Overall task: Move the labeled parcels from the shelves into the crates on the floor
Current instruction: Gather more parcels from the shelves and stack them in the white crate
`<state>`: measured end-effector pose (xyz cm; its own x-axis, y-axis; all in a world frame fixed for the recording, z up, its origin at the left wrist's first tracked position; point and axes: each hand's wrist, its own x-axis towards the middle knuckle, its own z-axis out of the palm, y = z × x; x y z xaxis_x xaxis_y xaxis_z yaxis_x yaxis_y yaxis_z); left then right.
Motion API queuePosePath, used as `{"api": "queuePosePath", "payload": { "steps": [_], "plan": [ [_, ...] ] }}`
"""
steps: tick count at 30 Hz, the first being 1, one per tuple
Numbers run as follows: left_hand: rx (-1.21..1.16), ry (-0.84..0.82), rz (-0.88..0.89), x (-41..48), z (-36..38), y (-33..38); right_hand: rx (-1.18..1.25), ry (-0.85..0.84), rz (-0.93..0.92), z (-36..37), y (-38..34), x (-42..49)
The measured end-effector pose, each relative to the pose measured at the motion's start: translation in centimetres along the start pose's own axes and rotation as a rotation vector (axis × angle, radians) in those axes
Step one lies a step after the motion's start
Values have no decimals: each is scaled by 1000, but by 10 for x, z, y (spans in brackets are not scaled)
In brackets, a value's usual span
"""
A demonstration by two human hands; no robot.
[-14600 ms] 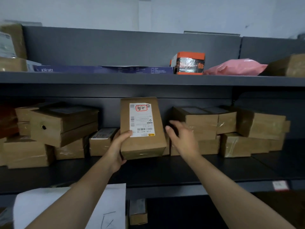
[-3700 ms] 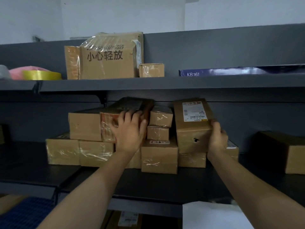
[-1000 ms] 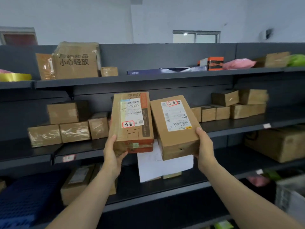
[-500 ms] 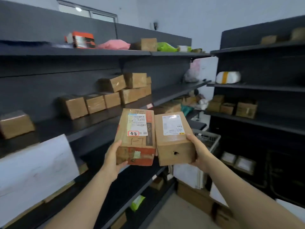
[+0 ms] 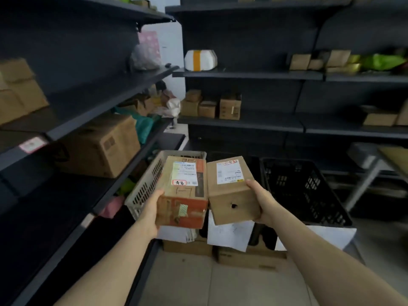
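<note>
My left hand [image 5: 151, 209] grips a brown and orange labeled parcel [image 5: 184, 192] by its left side. Beside it, my right hand [image 5: 261, 204] holds a plain brown labeled parcel [image 5: 230, 191] with a small hole in its near face. Both parcels are held side by side in front of me, above the crates. A light grey perforated crate [image 5: 143, 188] stands behind the left parcel. A black perforated crate [image 5: 304, 191] stands to the right of the right parcel. White sheets of paper hang from the crates' near sides.
Dark shelving [image 5: 92, 102] runs along the left, holding a big cardboard box [image 5: 99, 146] and bags. More shelves [image 5: 247, 74] ahead carry small boxes and a white wrapped package [image 5: 199, 59]. Flat cardboard boxes [image 5: 247, 255] lie on the floor under the crates. A grey table leg [image 5: 364, 184] stands at right.
I have turned right, away from the left shelves, and now look down at the crates. Both parcels stay in my hands and have come lower, over the crates.
</note>
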<state>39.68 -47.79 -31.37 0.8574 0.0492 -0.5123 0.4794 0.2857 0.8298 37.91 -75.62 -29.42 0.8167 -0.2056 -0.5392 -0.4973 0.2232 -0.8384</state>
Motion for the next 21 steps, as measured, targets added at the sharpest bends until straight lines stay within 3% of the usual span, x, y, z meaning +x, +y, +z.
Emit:
{"api": "queuePosePath", "payload": {
  "steps": [5,11,16,21],
  "plan": [
    [80,41,-11,98,49,6,-14,79,56,-21,-22,100],
    [129,27,-143,198,94,25,-25,33,209,-34,-55,218],
    [258,-47,-291,261,112,36,-58,39,241,-41,-67,289],
    [285,-27,-304,308,126,38,5,41,308,-38,-55,337]
  ]
}}
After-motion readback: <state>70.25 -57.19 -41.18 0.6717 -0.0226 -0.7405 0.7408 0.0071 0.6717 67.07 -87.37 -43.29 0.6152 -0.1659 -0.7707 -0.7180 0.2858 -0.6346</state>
